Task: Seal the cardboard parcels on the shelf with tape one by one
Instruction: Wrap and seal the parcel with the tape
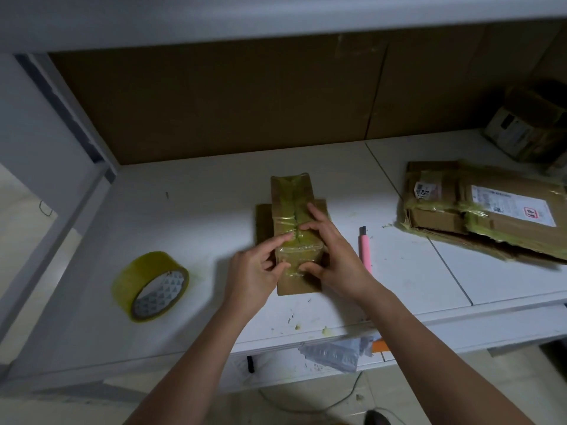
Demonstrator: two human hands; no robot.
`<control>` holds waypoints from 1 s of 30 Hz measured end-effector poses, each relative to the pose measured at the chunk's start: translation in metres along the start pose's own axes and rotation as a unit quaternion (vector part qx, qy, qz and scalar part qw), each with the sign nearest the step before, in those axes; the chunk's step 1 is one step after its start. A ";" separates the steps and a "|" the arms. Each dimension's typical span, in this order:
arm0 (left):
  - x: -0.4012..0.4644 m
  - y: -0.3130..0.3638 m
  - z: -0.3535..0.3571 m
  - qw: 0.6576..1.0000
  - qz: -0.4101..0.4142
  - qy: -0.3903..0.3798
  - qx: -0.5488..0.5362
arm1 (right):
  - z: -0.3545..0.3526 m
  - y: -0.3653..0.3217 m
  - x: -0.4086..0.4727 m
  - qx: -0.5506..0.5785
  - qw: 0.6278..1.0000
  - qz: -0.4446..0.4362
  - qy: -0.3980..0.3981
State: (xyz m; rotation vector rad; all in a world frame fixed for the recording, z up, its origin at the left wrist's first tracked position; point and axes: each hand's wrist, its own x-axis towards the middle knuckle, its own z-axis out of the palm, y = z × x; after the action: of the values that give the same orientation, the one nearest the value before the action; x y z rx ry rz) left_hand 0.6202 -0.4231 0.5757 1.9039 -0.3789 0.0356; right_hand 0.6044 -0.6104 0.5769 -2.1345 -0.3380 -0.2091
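1. A narrow cardboard parcel lies at the centre of the frame on the white shelf, long axis running away from the viewer, resting on a flat piece of cardboard that shows at its left side.
2. Yellowish clear tape runs along the parcel's top seam and wraps over its near end.
3. Left hand is on the parcel's near-left edge: forefinger stretched onto the top seam, thumb pressing the near end face. The other fingers are curled beside the box.
4. Right hand lies on the right side: fingers fairly straight across the top toward the seam, thumb pressing the near end face. Both hands press rather than clasp.
5. Tape roll stands tilted on the shelf at lower left of centre, well apart from the parcel.
6. Pink box cutter lies just right of the right hand.
7. Taped, labelled parcels sit at the right of the frame; another box sits at the upper right.
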 end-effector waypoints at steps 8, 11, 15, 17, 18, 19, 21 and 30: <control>0.002 0.007 -0.008 1.000 -0.017 -0.014 -0.018 | -0.002 -0.007 -0.004 0.204 0.978 0.053 0.003; 0.002 0.009 -0.010 0.999 -0.024 -0.020 -0.034 | -0.003 -0.006 -0.003 0.191 0.980 0.047 0.009; 0.004 0.012 -0.008 0.999 -0.034 -0.007 -0.025 | 0.001 -0.007 -0.002 0.203 0.977 0.052 0.029; 0.003 0.013 -0.009 0.999 -0.036 -0.008 -0.025 | 0.000 -0.008 -0.003 0.207 0.977 0.054 0.025; 0.002 0.014 -0.009 0.999 -0.033 -0.007 -0.025 | 0.000 -0.009 -0.003 0.209 0.976 0.054 0.025; 0.001 0.015 -0.009 0.999 -0.031 -0.006 -0.025 | -0.001 -0.010 -0.002 0.217 0.974 0.057 0.026; 0.002 0.017 -0.009 0.999 -0.037 -0.003 -0.024 | 0.000 -0.014 0.000 0.250 0.964 0.080 0.031; 0.003 0.044 -0.052 0.992 -0.063 -0.076 0.072 | -0.015 -0.050 0.003 0.011 0.994 0.110 0.000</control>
State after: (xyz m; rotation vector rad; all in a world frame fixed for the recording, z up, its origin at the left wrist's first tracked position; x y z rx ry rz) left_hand 0.6189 -0.3897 0.6354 2.0775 -0.3663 -0.1715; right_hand 0.5909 -0.5960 0.6248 -2.1312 -0.1027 -0.0770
